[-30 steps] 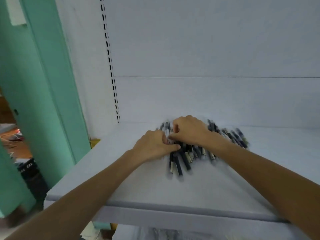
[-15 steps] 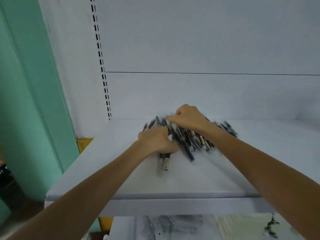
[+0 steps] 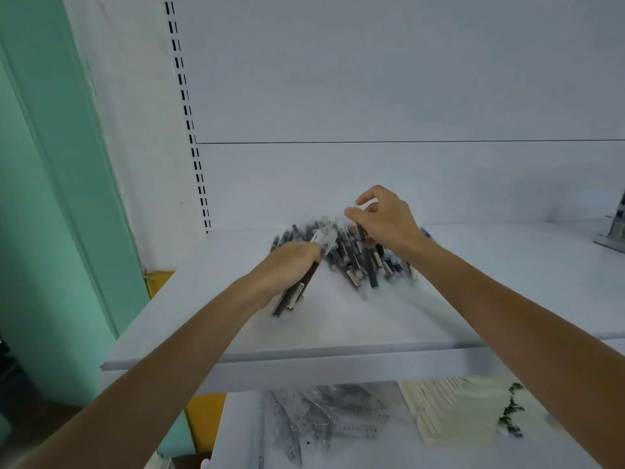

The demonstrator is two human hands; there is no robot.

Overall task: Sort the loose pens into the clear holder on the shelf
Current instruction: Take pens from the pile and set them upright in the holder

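Toward the back edge of the shelf [image 3: 338, 336], near its middle: what do you log first?

— Item one: loose pens [image 3: 358, 262], dark barrels, one heap, lying crossed over each other. Item two: left hand [image 3: 291, 265], closed round a small bundle [image 3: 294, 292] whose ends stick out toward the front edge. Item three: right hand [image 3: 385, 221], fingers curled above the heap, seemingly pinching one pen's top. It is blurred, so I cannot tell for sure.

— And the holder?

— Possibly the pale stand [image 3: 614, 231] at the shelf's far right end, cut off by the frame and unconfirmed. It is well apart from the heap.

— How should the gathering go?

— My judgement: pass single pens from the right hand into the left, tips all one way, and keep the bundle small enough to grip firmly. Lift each pen out of the heap, not dragging it, or its neighbours may roll toward the front edge.

— Anything in the way?

— I see no object between heap and stand. Also listed: slotted upright [image 3: 189, 130] at the back left corner, green wall [image 3: 50, 164] beyond it, and bagged fittings [image 3: 321, 421] and cream packs [image 3: 456, 407] on the lower shelf [image 3: 236, 431].
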